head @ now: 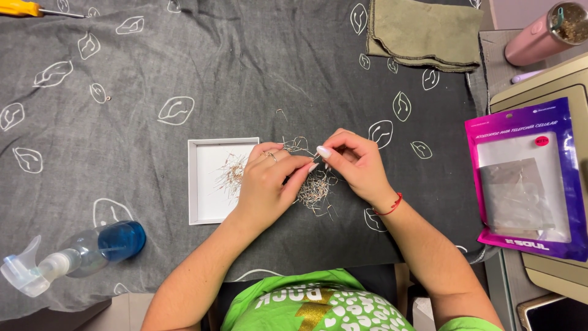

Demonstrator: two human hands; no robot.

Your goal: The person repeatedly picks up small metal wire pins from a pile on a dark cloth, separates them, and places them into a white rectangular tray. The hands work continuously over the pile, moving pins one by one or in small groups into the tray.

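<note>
My left hand (269, 184) and my right hand (355, 162) meet over a loose pile of thin metal pins (315, 190) on a dark grey cloth (184, 73) printed with white outlines. Both hands pinch one thin pin (316, 157) between their fingertips. A shallow white square tray (199, 184) lies just left of my left hand, with a small bundle of pins (233, 175) in it. My left hand covers the tray's right edge. A red string bracelet (390, 206) circles my right wrist.
A spray bottle with blue liquid (79, 254) lies at the near left. A yellow-handled screwdriver (30, 8) is at the far left. A folded olive cloth (425, 30) sits at the back, a pink tumbler (542, 34) and a purple-pink packet (527, 178) to the right.
</note>
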